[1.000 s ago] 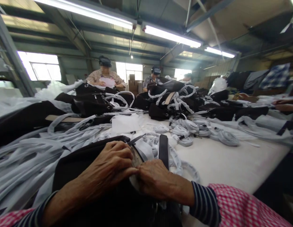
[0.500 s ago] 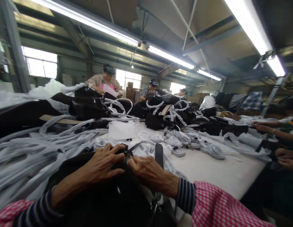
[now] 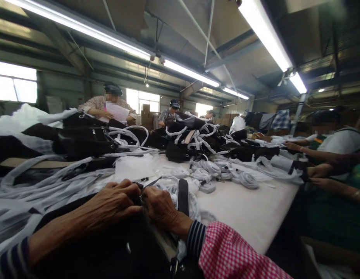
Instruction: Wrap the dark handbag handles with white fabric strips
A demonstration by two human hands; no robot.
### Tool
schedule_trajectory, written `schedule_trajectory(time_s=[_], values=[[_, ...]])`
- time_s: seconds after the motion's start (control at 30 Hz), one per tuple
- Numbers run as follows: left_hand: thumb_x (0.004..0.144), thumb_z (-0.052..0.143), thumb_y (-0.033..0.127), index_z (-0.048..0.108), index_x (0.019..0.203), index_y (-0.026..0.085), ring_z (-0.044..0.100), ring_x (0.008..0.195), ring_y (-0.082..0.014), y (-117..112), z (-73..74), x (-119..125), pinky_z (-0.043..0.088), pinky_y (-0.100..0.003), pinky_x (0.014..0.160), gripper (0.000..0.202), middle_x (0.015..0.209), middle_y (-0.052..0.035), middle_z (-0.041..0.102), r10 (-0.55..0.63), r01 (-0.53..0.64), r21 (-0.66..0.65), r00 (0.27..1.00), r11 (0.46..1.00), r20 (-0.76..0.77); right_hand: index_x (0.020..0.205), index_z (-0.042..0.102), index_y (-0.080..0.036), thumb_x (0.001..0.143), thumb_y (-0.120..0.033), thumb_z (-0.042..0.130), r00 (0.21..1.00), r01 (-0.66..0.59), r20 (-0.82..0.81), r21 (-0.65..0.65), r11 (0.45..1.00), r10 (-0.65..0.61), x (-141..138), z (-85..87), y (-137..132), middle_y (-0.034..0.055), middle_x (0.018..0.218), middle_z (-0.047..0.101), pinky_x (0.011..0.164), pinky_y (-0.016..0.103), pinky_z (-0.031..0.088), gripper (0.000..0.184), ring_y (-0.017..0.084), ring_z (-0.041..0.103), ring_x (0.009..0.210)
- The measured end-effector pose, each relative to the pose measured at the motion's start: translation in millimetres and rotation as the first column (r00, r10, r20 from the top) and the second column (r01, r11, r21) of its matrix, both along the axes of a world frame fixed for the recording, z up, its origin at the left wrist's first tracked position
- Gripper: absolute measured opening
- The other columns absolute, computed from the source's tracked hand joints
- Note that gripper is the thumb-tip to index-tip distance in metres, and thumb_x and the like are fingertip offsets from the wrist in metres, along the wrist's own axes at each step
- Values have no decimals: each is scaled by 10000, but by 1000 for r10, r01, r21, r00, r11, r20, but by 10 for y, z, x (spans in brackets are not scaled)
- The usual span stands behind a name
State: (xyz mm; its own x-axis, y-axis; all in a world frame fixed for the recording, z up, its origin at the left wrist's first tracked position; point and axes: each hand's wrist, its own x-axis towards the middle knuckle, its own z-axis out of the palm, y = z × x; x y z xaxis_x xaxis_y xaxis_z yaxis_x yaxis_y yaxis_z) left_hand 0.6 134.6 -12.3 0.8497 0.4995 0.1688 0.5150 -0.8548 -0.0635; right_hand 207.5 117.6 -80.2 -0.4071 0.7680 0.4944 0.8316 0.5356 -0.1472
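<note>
A large black bag [image 3: 110,240] lies in front of me, with metal hardware near its lower right. My left hand [image 3: 118,197] grips the bag's top edge with bent fingers. Close against it, my right hand [image 3: 159,205] is closed at the same edge; what its fingers hold is hidden. Between the hands a thin dark pointed piece [image 3: 152,181] sticks up toward the right; I cannot tell whether it is a blade or a strap end. A black strap piece [image 3: 183,197] lies on the table just beyond my right hand.
Wrapped straps [image 3: 60,186] spread across the left. Coiled wrapped straps [image 3: 207,174] lie on the white table [image 3: 235,209]. Black bags [image 3: 194,135] are heaped at the back. Co-workers stand behind the heap, and another person's hands [image 3: 319,174] work at the right edge.
The whole view has swung to the right, so the bag, hands and table appear further left. Both hands stay together at the bag's edge, with the left fingers more drawn in.
</note>
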Motion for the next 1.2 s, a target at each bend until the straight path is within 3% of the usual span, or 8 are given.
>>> schedule_trajectory(time_s=[0.27, 0.43, 0.6, 0.73, 0.8, 0.87, 1.0, 1.2], values=[[945, 700, 479, 714, 1061, 275, 643, 991, -286, 101, 47, 156, 300, -400, 830, 235, 974, -10, 720, 161, -155, -83, 985, 984, 61, 1083, 580, -170, 922, -136, 529, 997, -70, -11, 28, 997, 70, 85, 137, -144, 94, 1020, 710, 681, 299, 440, 172, 222, 663, 891], [971, 601, 454, 748, 872, 281, 591, 988, -313, 23, -40, 279, 280, -442, 813, 248, 937, -32, 701, 233, -225, -105, 970, 969, 72, 986, 590, -186, 935, -121, 524, 993, -81, -80, 36, 996, 84, 107, 57, -116, 65, 935, 701, 688, 286, 436, 105, 204, 660, 845], [947, 609, 326, 780, 877, 310, 564, 1069, -330, -36, -226, 378, 301, -490, 857, 185, 1019, -34, 713, 300, -288, -91, 938, 953, 171, 939, 615, -195, 925, -109, 576, 971, -112, -217, -38, 993, 101, 121, 21, -101, 39, 927, 711, 781, 264, 475, 96, 187, 674, 885], [962, 622, 339, 774, 843, 290, 529, 1207, -343, -9, -294, 327, 349, -498, 931, 199, 1233, -24, 721, 209, -187, -98, 928, 977, 309, 1006, 667, -206, 933, -89, 551, 964, -78, -255, 0, 997, 76, 580, 258, -100, 29, 1012, 717, 887, 254, 476, 180, 167, 670, 968], [970, 602, 346, 753, 853, 280, 525, 1258, -351, 24, -299, 249, 386, -484, 968, 202, 1215, -33, 728, 184, -150, -125, 922, 981, 341, 1026, 682, -200, 923, -64, 512, 967, 113, -231, 10, 994, -108, 1001, 379, -70, 48, 1072, 704, 937, 274, 464, 242, 178, 652, 1021], [975, 580, 386, 750, 888, 284, 536, 1274, -363, 47, -275, 150, 419, -475, 981, 217, 1193, -53, 724, 197, -145, -168, 914, 975, 354, 1035, 697, -183, 900, -30, 468, 923, 355, -150, -31, 934, -355, 1460, 422, -37, 77, 1142, 679, 996, 303, 437, 307, 203, 611, 1119], [918, 632, 456, 778, 906, 298, 483, 1370, -374, 35, -182, 20, 447, -447, 1025, 216, 1186, -69, 703, 172, -73, -269, 914, 960, 366, 1066, 735, -171, 752, 58, 487, 870, 488, 1, -144, 861, -493, 2109, 236, -11, 106, 1240, 637, 1018, 349, 405, 461, 247, 530, 1215], [868, 670, 358, 791, 839, 286, 644, 1053, -306, -70, -245, 211, 453, -428, 910, 143, 1229, -63, 664, 224, -170, -257, 954, 951, 199, 1058, 757, -168, 776, 31, 506, 869, 484, 0, -203, 851, -494, 2183, 7, 43, 122, 1243, 639, 938, 349, 412, 427, 267, 520, 1177]])
